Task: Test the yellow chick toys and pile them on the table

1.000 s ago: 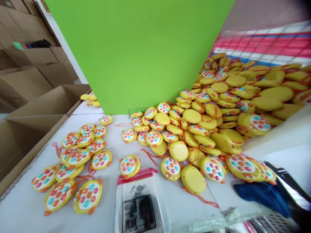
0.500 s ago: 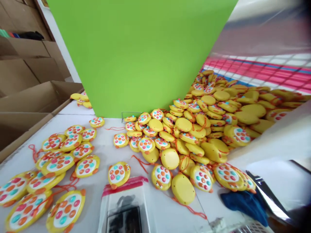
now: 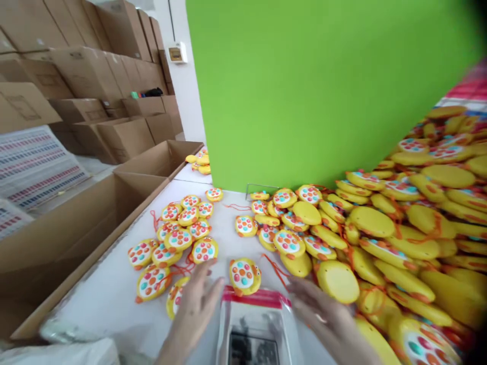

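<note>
My left hand [image 3: 196,299] is over the table with thumb and fingers apart, holding nothing, beside a yellow animal-shaped toy [image 3: 177,299] that it partly hides. My right hand [image 3: 323,309] is somewhat blurred; its fingers stretch leftward near an orange cord [image 3: 276,268], and nothing shows in them. Between both hands lies a clear plastic bag [image 3: 285,324] with a red top strip and something dark inside. One yellow toy [image 3: 245,276], with coloured dots on a white oval, rests at the bag's top edge.
A large pile of the same toys [image 3: 373,223] fills the right side, many face down. Another cluster [image 3: 178,238] lies to the left. A green panel [image 3: 304,91] rises behind. Open cardboard boxes [image 3: 87,223] stand along the table's left edge, with stacked cartons [image 3: 87,71] beyond.
Both hands have come into view from below, on either side of the bag. The camera has turned left, so things appear further right and more cartons show.
</note>
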Demonstrator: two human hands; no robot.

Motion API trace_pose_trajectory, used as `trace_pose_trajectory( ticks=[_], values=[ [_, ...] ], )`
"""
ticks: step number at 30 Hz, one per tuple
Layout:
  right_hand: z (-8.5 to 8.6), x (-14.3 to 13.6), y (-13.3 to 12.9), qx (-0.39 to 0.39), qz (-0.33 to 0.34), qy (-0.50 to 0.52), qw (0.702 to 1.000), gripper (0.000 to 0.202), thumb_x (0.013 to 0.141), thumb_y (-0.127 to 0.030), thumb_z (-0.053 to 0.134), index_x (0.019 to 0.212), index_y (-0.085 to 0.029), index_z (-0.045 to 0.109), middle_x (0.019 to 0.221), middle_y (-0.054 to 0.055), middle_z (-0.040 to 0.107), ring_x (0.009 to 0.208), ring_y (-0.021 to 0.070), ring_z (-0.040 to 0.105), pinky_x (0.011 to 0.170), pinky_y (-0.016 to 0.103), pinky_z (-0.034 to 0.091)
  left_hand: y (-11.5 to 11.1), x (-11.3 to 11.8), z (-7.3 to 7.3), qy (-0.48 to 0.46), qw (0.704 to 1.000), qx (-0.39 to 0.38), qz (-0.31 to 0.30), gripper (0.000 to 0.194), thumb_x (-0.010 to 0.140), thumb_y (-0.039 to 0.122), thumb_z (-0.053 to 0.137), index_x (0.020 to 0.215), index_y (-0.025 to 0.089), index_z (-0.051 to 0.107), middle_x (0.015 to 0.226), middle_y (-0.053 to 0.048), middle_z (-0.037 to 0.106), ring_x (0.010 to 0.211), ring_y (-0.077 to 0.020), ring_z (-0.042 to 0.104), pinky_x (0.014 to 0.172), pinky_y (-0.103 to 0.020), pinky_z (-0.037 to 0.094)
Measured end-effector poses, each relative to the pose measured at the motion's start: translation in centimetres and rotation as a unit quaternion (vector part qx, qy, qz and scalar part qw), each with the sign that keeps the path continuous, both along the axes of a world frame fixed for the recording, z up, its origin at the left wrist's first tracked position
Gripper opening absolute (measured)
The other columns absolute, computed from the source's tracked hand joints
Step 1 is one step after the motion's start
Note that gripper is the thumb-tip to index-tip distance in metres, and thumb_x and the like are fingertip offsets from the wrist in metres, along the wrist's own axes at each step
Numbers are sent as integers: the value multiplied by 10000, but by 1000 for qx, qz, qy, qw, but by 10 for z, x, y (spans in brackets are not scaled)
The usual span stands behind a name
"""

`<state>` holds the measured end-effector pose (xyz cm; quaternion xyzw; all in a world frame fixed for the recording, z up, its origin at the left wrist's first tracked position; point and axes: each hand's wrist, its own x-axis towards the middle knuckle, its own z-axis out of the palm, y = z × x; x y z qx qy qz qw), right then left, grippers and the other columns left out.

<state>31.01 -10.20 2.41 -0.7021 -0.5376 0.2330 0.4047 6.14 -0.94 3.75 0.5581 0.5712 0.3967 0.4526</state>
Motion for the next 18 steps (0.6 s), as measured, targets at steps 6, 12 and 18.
trace_pose_trajectory(
  ticks=[6,12,18],
  values=[
    [-48,-39,62,-39,66,-88,993,464,865,-468,392,1137,-141,576,834,109,703,772,269,670,725,417,533,17,25,-44,118,990,-12,-76,523,747,483,559,1135,137,614,1004,-173,671,1031,-363,566,950,-465,373],
    [-48,-50,82,9,56,-36,998,418,848,-441,434,1129,-145,528,1067,148,632,837,246,660,738,388,545,23,33,-47,6,997,-54,-49,681,724,499,612,1287,139,483,971,-117,669,944,-278,605,869,-371,443],
    [-26,-56,68,6,44,215,976,400,804,-483,545,1063,-179,554,1104,125,639,978,254,632,780,328,559,2,40,-33,-286,939,-163,-101,588,641,511,720,1041,94,615,853,-108,690,783,-234,645,682,-296,507]
  ],
)
